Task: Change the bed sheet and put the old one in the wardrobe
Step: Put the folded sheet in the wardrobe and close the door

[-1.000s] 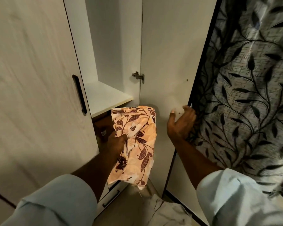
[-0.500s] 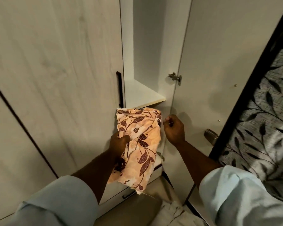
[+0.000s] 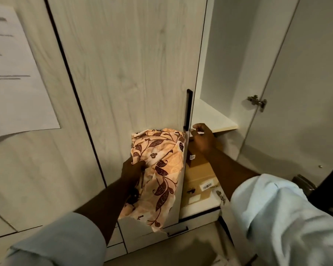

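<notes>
A person faces a pale wardrobe (image 3: 133,64). Their left hand (image 3: 132,169) grasps a folded orange leaf-print sheet (image 3: 161,166) in front of the shut door, just left of the open compartment. Right hand (image 3: 203,140) fingers curl loosely at that door's edge, below the black handle (image 3: 188,110); whether they grip it is unclear
</notes>
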Tool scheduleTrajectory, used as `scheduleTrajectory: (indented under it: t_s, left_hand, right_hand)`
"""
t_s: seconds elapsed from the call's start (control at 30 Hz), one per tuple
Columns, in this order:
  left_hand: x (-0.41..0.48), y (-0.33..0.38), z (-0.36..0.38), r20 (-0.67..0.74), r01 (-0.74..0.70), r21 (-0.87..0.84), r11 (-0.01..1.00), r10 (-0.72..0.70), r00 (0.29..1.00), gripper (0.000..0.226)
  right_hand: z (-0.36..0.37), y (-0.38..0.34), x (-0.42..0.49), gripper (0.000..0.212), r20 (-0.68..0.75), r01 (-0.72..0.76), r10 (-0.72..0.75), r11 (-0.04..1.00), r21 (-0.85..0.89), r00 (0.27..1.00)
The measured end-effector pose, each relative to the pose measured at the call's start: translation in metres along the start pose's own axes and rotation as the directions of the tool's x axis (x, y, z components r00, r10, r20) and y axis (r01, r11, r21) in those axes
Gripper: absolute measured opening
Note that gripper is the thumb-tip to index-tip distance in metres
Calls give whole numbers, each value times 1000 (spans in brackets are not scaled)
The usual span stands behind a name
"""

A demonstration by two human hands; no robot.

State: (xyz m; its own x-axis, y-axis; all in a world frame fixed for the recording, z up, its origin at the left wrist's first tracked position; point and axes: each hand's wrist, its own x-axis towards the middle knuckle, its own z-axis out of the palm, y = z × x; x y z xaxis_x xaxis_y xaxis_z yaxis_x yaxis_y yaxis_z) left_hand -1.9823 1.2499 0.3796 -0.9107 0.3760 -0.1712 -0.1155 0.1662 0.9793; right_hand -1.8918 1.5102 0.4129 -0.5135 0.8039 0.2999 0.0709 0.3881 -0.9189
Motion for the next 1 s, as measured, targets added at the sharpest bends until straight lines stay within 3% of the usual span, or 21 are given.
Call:
scheduleTrajectory:
  t_s: [0.23,0.47,0.63,0.87,1.0]
  left_hand:
    - [1,-7,-11,-16,17,-34,999,-18,1000,38]
    - [-16,-16,-21,-39,39,-72,997,-42,998,39]
    - [-46,-29,-31,-67,58,-100,993,-65,996,40]
    - [-93,-31,-51,-49,39,-46,998,-41,998,42]
    - [-124,-38,-72,-73,10,-54,998,-14,997,40]
  right_hand:
    - [22,-11,21,45,83,-66,71,996,-65,994]
    - [28,-7,12,40,-9,-99,99,995,-23,995]
    - [26,-11,-13,33,-154,-95,96,995,13,983]
    - [8,-19,-66,28,-63,-161,177,966,202,982]
    - [-4,-27,-110,20,-105,-148,175,964,223,979]
